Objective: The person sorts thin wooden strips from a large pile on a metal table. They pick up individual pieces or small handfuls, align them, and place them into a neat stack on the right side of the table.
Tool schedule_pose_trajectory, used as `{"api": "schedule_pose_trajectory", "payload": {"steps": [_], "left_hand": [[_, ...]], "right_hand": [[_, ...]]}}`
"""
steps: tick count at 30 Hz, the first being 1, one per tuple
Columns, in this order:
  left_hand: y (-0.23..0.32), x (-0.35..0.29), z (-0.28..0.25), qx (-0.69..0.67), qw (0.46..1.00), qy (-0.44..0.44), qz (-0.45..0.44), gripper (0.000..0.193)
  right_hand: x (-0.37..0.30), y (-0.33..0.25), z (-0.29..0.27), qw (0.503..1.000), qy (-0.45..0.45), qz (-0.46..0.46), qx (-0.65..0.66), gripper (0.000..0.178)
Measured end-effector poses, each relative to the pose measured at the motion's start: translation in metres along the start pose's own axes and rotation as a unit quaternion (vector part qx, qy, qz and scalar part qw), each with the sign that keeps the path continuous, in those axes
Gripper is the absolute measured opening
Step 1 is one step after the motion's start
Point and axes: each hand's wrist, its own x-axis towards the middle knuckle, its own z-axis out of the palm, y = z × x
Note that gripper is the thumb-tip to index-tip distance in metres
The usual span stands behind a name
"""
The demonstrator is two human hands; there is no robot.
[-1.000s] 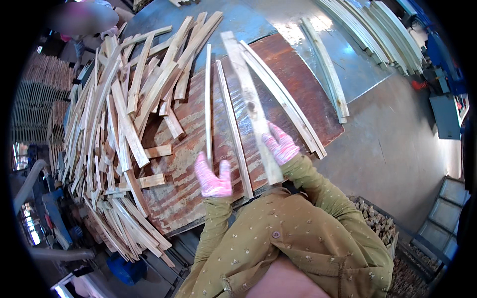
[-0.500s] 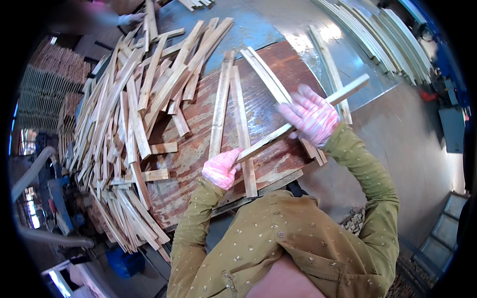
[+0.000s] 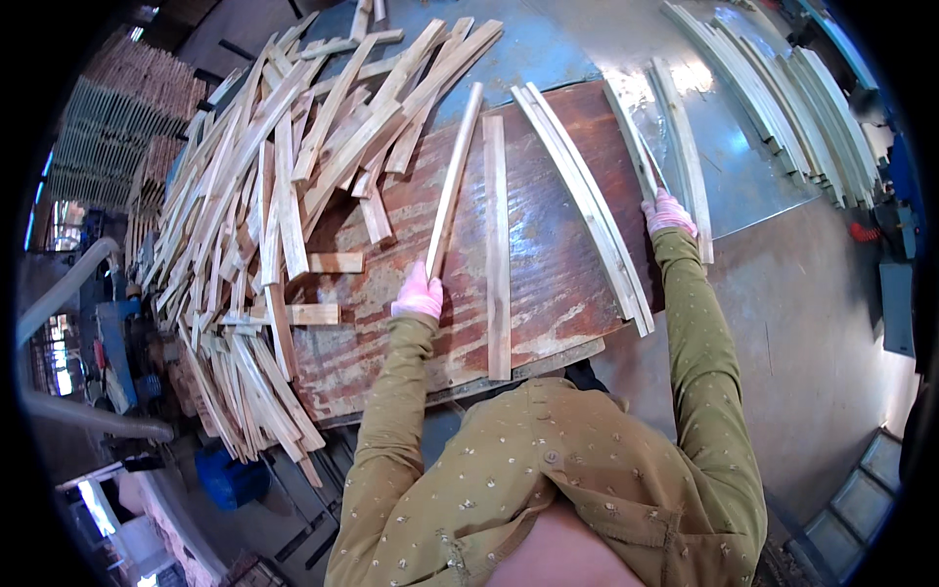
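Both hands wear pink-and-white gloves. My left hand [image 3: 419, 294] is closed round the near end of a narrow wooden strip [image 3: 456, 176], which points away from me over the brown board. At the right edge of that board, my right hand [image 3: 669, 215] grips the near end of another wooden strip [image 3: 631, 132]. A single flat strip [image 3: 497, 245] lies between the hands. Right of it, a pair of strips [image 3: 585, 201] lies side by side, their near ends reaching past the board's edge. Just beyond my right hand lies one more strip [image 3: 688, 157].
A large tangled heap of wooden strips [image 3: 284, 186] covers the left of the worn brown tabletop [image 3: 391, 342]. Lighter strips [image 3: 782, 108] lie in rows at the far right on the metal surface [image 3: 743, 201]. Stacked wood [image 3: 127, 108] stands far left, and a blue container [image 3: 232, 477] sits below.
The strip that lay slantwise across both hands is now in my right hand alone, pointing away at the right. My left hand has let go of it and grasped another strip, tilting it.
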Motion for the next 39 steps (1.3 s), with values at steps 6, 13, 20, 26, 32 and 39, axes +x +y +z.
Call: {"api": "schedule_pose_trajectory", "payload": {"steps": [6, 13, 20, 26, 32, 39], "left_hand": [[0.048, -0.021, -0.055, -0.792, 0.529, -0.259, -0.163, 0.044], [0.12, -0.048, -0.035, -0.808, 0.506, -0.267, -0.143, 0.045], [0.116, -0.03, -0.077, -0.375, 0.883, -0.256, 0.119, 0.049], [0.143, 0.003, -0.127, -0.16, 0.941, 0.167, 0.248, 0.059], [0.144, -0.019, -0.04, -0.017, 0.996, -0.085, -0.017, 0.097], [0.118, -0.042, 0.028, 0.013, 0.998, -0.05, -0.024, 0.084]], "right_hand": [[-0.02, -0.005, -0.003, 0.98, 0.179, -0.088, 0.024, 0.065], [-0.148, -0.116, -0.02, 0.852, 0.146, -0.415, 0.285, 0.048], [-0.123, -0.108, -0.141, 0.696, 0.341, -0.63, -0.06, 0.067], [-0.117, -0.038, -0.145, 0.907, 0.099, -0.4, -0.081, 0.035], [-0.01, 0.014, -0.096, 0.993, 0.112, 0.018, -0.017, 0.047], [-0.01, -0.01, -0.012, 0.998, 0.023, -0.046, -0.025, 0.086]]}}
